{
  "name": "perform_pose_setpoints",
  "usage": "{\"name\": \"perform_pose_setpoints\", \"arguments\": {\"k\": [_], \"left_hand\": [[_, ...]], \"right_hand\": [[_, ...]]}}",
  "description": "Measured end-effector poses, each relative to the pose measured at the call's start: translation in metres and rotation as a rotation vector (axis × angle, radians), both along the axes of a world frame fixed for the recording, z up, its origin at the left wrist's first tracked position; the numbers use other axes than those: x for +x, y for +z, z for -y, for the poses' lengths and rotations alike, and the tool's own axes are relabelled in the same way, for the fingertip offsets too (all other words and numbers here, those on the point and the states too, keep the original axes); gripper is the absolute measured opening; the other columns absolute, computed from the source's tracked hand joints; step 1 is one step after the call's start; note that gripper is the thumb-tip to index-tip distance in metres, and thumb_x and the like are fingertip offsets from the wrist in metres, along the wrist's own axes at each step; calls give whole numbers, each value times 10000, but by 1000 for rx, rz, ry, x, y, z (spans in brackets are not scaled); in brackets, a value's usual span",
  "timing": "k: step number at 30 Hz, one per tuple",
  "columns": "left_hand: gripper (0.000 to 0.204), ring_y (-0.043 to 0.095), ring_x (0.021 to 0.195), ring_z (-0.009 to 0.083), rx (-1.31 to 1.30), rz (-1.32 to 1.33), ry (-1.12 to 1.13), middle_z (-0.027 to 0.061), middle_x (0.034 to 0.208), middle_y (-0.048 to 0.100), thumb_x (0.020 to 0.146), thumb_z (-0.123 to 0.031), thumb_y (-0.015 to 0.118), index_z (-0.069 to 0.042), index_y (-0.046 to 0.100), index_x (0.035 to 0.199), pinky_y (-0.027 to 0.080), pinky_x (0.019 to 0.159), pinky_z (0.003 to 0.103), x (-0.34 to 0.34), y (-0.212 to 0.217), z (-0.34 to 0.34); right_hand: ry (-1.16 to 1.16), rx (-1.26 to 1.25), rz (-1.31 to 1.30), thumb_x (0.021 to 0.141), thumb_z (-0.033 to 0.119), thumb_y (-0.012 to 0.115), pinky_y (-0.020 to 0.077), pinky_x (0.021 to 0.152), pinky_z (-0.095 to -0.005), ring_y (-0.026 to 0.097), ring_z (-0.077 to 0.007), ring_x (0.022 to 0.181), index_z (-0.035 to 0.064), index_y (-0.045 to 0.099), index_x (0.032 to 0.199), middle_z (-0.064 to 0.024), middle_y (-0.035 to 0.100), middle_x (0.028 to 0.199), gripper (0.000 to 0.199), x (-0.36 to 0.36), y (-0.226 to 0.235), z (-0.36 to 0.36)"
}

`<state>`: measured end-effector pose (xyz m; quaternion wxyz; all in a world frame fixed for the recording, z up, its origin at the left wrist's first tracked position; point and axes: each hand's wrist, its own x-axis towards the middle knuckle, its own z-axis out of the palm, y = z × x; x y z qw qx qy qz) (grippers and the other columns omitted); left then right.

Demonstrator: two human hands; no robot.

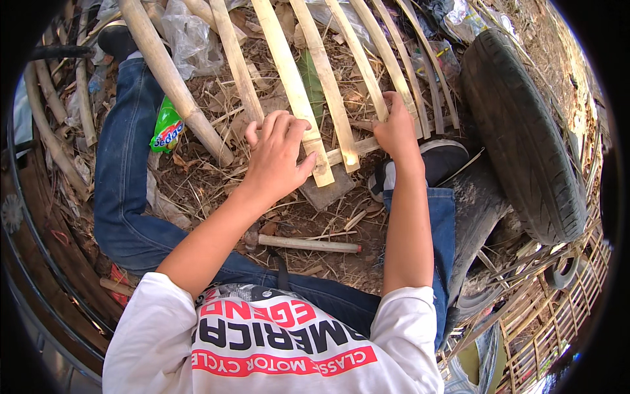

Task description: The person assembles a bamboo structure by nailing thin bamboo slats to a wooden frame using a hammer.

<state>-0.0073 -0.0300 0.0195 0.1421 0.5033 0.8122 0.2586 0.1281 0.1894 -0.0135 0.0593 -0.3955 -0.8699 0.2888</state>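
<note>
Several pale split-bamboo strips run away from me, side by side. My left hand [277, 150] lies at the near end of a wide bamboo strip [283, 62]; its fingers are bent but apart, with index fingertip and thumb against the strip. My right hand [399, 128] pinches the near end of a narrower bamboo slat [354, 56] farther right. Under the strips' near ends passes a bamboo crosspiece [363, 150]. A flat grey stone [328, 192] sits beneath the wide strip's tip. Closer to me, a short stick with a red end [308, 244] lies on the dirt.
A thick bamboo pole [167, 82] slants at the left, beside a green packet [168, 128]. Clear plastic bags [190, 39] lie behind. A black tyre [522, 138] stands on the right, above woven bamboo lattice [551, 315]. My legs in jeans [128, 164] flank the work.
</note>
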Motion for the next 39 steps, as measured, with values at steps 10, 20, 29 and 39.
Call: {"name": "perform_pose_setpoints", "arguments": {"k": [10,20,29,39], "left_hand": [[592,311,1387,366,44,-85,124,152,1305,447,749,-289,796,-83,498,1217,166,1095,528,-11,-8,35],[854,502,1223,300,-70,335,445,138,1244,535,787,-389,809,-50,317,1396,265,1071,505,-20,-39,51],[638,568,1093,244,-42,587,478,88,1096,616,810,-416,792,-28,530,1244,328,1009,447,-21,-46,53],[216,643,906,124,-90,1197,320,47,964,698,876,-145,756,-13,676,1027,510,851,306,-2,-37,58]], "right_hand": [[-44,213,-7,771,277,804,491,843,-460,609,-377,998,34,580,1132,-196,641,1011,489,-16,26,47],[-108,80,41,735,191,810,541,787,-462,648,-382,931,14,660,1116,-187,685,936,446,-5,12,74],[-233,-29,-118,813,199,759,541,780,-388,669,-300,856,-26,688,1060,-172,703,951,342,12,7,60],[-748,-603,-259,865,151,718,531,629,-284,674,-191,709,-50,490,1175,-140,693,849,434,41,-9,76]]}}
